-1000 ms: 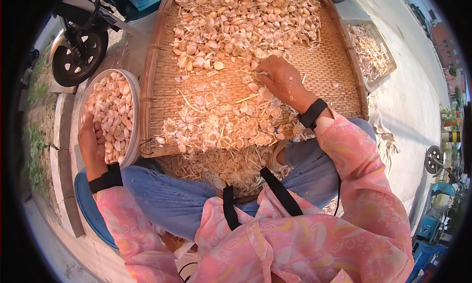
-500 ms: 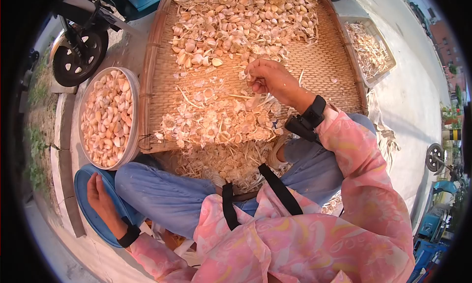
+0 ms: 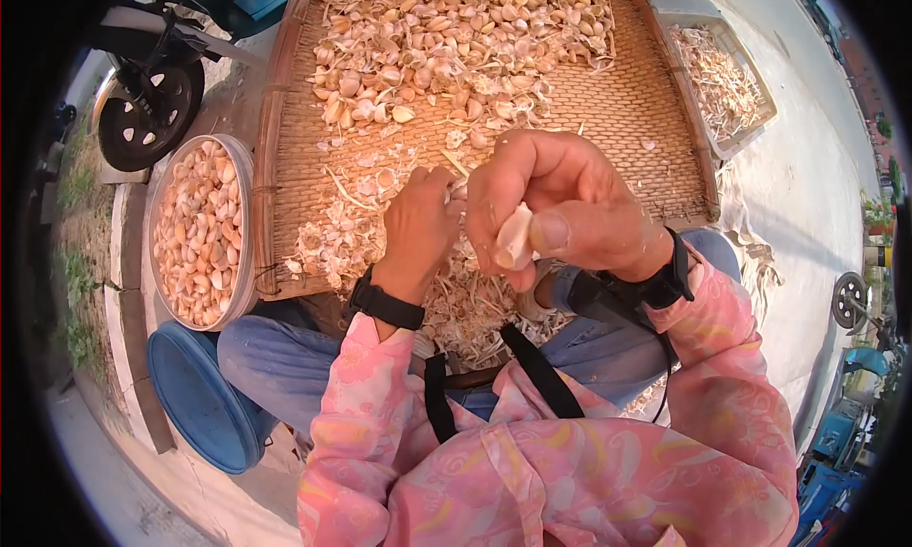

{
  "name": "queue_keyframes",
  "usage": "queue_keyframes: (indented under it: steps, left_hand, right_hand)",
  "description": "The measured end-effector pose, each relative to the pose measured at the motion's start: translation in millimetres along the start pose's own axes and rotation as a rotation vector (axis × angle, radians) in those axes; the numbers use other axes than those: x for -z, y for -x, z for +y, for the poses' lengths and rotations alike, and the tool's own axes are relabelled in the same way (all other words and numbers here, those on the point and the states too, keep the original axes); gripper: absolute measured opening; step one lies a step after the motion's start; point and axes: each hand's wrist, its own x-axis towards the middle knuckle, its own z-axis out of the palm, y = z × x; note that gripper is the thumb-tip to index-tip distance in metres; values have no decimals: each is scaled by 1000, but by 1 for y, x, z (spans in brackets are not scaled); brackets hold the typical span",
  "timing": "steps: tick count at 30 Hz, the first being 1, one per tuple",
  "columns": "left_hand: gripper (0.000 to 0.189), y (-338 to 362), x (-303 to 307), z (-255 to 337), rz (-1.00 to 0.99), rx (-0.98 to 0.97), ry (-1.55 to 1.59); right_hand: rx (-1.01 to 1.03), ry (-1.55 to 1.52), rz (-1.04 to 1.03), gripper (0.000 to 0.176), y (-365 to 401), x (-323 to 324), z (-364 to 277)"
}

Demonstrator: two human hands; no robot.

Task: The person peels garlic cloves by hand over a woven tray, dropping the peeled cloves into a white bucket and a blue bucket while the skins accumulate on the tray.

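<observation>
My right hand (image 3: 570, 205) is raised near the camera, thumb and fingers pinched round a pale garlic clove (image 3: 515, 236). Just beside it, my left hand (image 3: 418, 224) has its fingers curled together; what they hold, if anything, is hidden behind the right hand. Both hands are above the lower part of a woven tray (image 3: 608, 119). Loose garlic cloves (image 3: 456, 24) are heaped at the tray's far end, and papery skins (image 3: 328, 248) lie along its near edge.
Left of the tray is a round tub (image 3: 199, 233) full of cloves, with a blue bucket (image 3: 204, 395) below it. A pale crate (image 3: 727, 81) of dry stalks stands at the right. A black wheel (image 3: 152, 115) is at upper left.
My left hand has moved from over the blue bucket to beside my right hand. My right hand has come down and closer to the camera, and the clove in it now shows.
</observation>
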Motion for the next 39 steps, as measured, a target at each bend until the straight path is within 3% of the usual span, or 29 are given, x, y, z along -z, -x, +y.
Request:
queue_keyframes:
  steps: [2, 4, 5, 9, 13, 16, 20, 21, 25, 27, 30, 31, 35, 37, 39]
  left_hand:
    - [31, 5, 22, 1, 0, 14, -228]
    - [37, 11, 43, 3, 25, 49, -367]
    - [33, 12, 52, 11, 21, 159, -352]
    - [25, 1, 36, 19, -32, -284, -152]
    - [17, -11, 14, 6, -101, -302, -329]
    - [15, -7, 34, -8, -148, 17, 37]
    - [16, 16, 50, -1, -44, 453, 1313]
    - [18, 21, 47, -9, -57, 406, 1456]
    - [19, 28, 26, 7, 253, 632, 1895]
    - [19, 29, 15, 7, 265, 628, 1971]
    - [18, 28, 9, 12, 315, 573, 1922]
    - [17, 31, 11, 19, 312, 507, 1833]
    - [17, 34, 2, 21, 328, 271, 1462]
    - [17, 33, 2, 23, 365, 298, 1511]
    - [17, 32, 4, 24, 349, 310, 1603]
  right_hand:
    - [-79, 20, 330, 15, -12, 46, 18]
    - [-170, 144, 521, 15, -11, 71, 29]
    - [-220, 212, 618, 14, -8, 78, 33]
    - [-261, 224, 640, 15, -7, 79, 50]
    - [-268, 323, 668, 14, -11, 85, 53]
    - [-253, 371, 686, 15, -13, 93, 60]
    - [-255, 458, 637, 16, -17, 86, 63]
    - [-234, 495, 589, 16, -18, 77, 61]
    - [160, 1072, 241, 21, -20, 39, 73]
    - [302, 1334, 149, 25, -21, 31, 79]
    - [189, 1272, 341, 23, -23, 39, 76]
    - [11, 1250, 363, 23, -24, 39, 72]
    - [24, 1482, 243, 29, -24, 54, 85]
    - [26, 1540, 240, 32, -25, 57, 90]
    - [-126, 1027, 369, 32, -27, 56, 92]
